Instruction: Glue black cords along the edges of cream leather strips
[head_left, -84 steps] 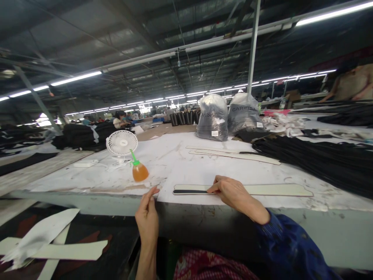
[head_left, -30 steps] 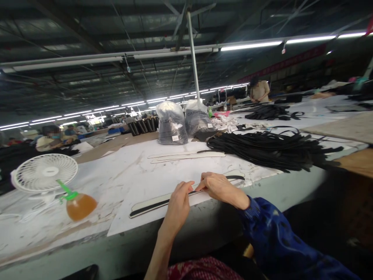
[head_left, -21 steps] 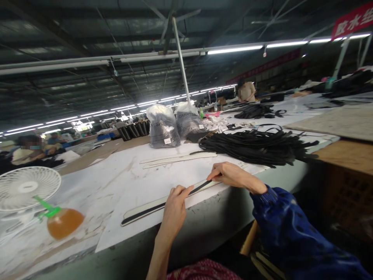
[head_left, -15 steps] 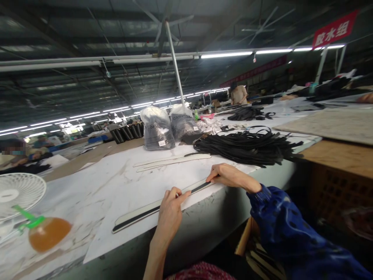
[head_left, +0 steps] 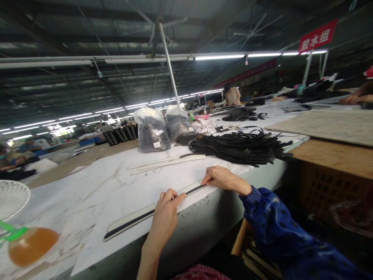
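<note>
A long cream strip (head_left: 128, 217) lies aslant near the table's front edge, with a narrow black strip (head_left: 132, 223) along its near side. My left hand (head_left: 164, 216) rests over the middle of both, thumb and fingers closed on the black strip and covering part of it. Farther right, my right hand (head_left: 223, 178) pinches the black strip near its far end; the fingers hide that end. Beyond my hands are more thin cream strips (head_left: 163, 163) lying flat. A large heap of black strips (head_left: 239, 146) spreads behind my right hand.
Two clear bags with dark contents (head_left: 153, 130) stand at the back. At left are a bottle of amber liquid (head_left: 33, 245) with a green top and a white fan guard (head_left: 13, 198). A grey board (head_left: 326, 126) lies right. Co-workers are in the background.
The view has turned slightly right, so everything sits a little farther left. Both hands keep their places on the strip, with little visible movement along it.
</note>
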